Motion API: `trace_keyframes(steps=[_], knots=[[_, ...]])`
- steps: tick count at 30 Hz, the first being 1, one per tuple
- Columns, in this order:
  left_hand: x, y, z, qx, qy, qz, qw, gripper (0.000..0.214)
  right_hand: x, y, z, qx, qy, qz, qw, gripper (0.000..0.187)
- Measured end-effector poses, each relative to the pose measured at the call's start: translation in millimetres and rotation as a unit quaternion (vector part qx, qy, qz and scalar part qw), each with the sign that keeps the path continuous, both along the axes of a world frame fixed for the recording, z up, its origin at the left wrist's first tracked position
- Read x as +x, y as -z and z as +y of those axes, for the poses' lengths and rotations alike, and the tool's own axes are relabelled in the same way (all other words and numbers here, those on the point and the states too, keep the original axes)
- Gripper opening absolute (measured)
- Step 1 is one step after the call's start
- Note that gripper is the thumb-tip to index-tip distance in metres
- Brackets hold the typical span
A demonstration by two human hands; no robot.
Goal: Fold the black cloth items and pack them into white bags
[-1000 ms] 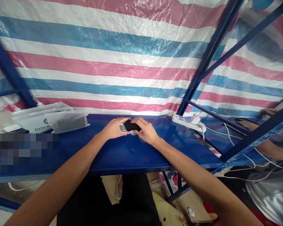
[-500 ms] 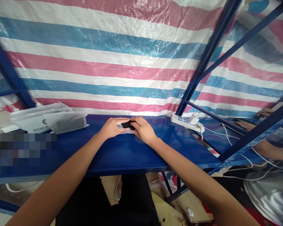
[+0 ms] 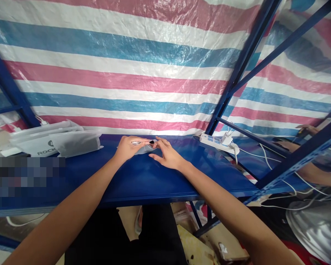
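Observation:
My left hand [image 3: 130,147] is closed on a small black and silver object [image 3: 143,143] that sits in a thin clear plastic bag [image 3: 145,149] at the middle back of the blue shelf [image 3: 143,180]. Only a thin edge of the object shows beyond my fingers. My right hand [image 3: 167,154] lies just right of it with fingers spread, fingertips touching the bag's edge and holding nothing.
A stack of white plastic-wrapped packages [image 3: 52,141] lies on the shelf at the left. A white power strip [image 3: 216,142] with a plugged charger and white cables sits at the right. Blue rack struts [image 3: 237,73] rise on the right. Another person's arm [image 3: 311,169] shows beyond them.
The black object, earlier open to view between both hands, is now mostly hidden in my left hand and the bag. My right hand has let go and spread its fingers.

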State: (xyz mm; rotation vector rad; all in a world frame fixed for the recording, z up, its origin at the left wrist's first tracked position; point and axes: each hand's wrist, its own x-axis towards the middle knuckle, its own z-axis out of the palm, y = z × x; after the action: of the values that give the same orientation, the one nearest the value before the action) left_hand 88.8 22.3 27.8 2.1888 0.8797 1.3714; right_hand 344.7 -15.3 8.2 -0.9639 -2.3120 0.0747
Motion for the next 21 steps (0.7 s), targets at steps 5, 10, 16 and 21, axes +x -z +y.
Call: trace_keyframes(steps=[5,10,16,21], knots=[[2,-4.8,-7,-0.061,0.041,-0.041,0.996,0.031,-1,0.2,11,0.005,-0.018,-0.004,1.000,0.034],[1,-6.8,-1,-0.098,0.066,-0.050,0.992,0.038,2,-0.9,19,0.025,0.028,0.069,0.997,0.028],[-8,2.6,16,-0.090,0.081,0.048,0.991,0.069,12,0.9,18,0.037,0.037,0.074,0.996,0.041],[-6,9.4,16,-0.030,0.042,0.035,0.998,0.048,8,-1.5,7,0.051,0.060,0.014,0.997,0.040]])
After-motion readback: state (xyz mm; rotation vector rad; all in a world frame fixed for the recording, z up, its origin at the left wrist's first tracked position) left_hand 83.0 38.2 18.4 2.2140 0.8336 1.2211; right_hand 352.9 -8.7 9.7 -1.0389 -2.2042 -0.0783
